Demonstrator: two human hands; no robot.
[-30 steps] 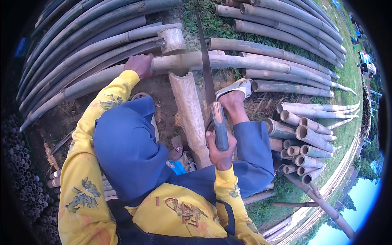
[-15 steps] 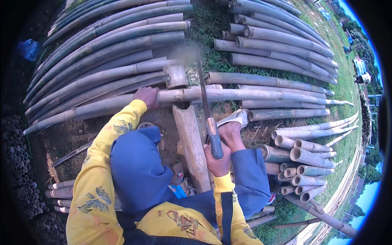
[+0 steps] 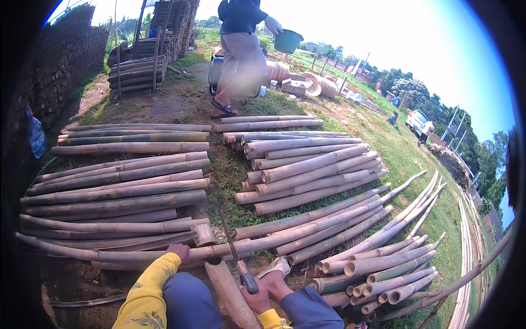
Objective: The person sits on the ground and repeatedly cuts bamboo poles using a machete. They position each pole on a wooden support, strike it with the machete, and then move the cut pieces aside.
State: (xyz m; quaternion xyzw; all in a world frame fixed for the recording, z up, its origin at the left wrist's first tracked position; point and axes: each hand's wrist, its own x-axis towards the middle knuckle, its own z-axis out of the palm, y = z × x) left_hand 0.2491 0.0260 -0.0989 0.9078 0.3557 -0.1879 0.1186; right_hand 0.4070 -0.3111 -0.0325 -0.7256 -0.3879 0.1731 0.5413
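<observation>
The person's hands are both occupied: the left hand (image 3: 178, 252) is clasped on the bamboo pole (image 3: 219, 251) lying crosswise ahead, the right hand (image 3: 256, 299) wrapped around the handsaw (image 3: 248, 280). Should the pole roll under a slack left hold, the blade could bind or skip toward the nearby shoe (image 3: 275, 266), though tooth contact is hard to make out.

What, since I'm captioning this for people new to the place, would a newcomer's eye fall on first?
Probably the rows of bamboo poles spread over the ground on both sides of a grassy gap. At lower centre, the right hand grips a saw whose blade crosses a long pole, with the left hand on bamboo to its left. At top centre, a person holds a green bucket.
</observation>
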